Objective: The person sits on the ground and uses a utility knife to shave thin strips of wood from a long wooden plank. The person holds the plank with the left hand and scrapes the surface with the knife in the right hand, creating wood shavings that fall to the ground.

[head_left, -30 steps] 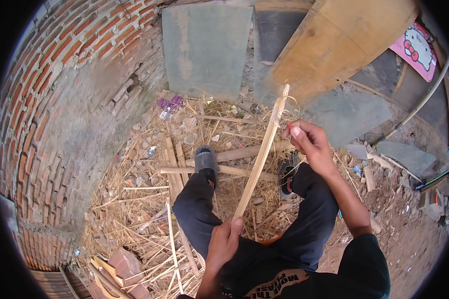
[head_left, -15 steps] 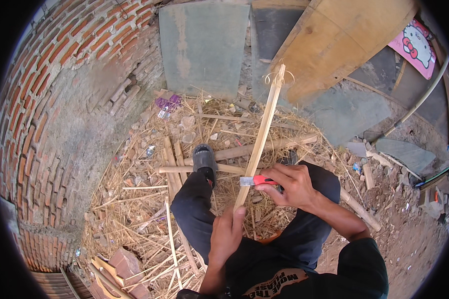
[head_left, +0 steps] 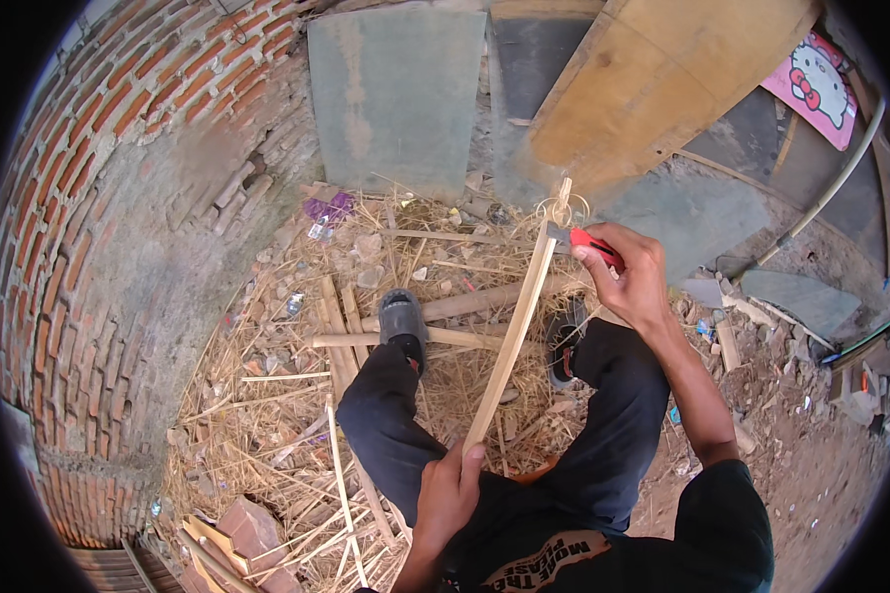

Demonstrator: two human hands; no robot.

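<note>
A long pale strip of split bamboo or wood slants up and away from my lap. My left hand is closed round its near end. Up at the far end, my right hand grips a red utility knife, whose broad blade lies against the strip. Thin curled shavings cling to the tip just beyond the blade. My fingers hide part of the knife's handle.
Straw-like shavings, sticks and rubble cover the ground round my shoes. Wooden poles lie across it. A brick wall rises at left; grey panels and a tan board lean at the back. A brick lies lower left.
My right hand has pushed the knife away along the strip, from near my left hand to the far end. The strip's tip has dropped a little; my left hand keeps its hold.
</note>
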